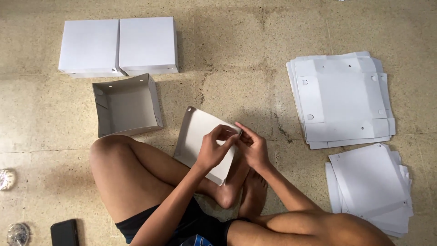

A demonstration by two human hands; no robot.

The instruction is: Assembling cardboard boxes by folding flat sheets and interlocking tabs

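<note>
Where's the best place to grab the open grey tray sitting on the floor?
Probably the open grey tray by its near wall, from above: it sits mouth-up, walls upright, so its rim is exposed. The far side is crowded by the closed white boxes.

A white cardboard box blank (200, 139), partly folded, sits tilted over the person's feet near the centre of the view. Its grey inner face is turned up, with the left side wall already raised along the nine o'clock edge and a rounded tab at the eleven o'clock corner. The three o'clock corner is pinched between both hands. The lower edge, toward five o'clock, rests against a foot. The panel looks flat and uncreased across its middle.
</note>
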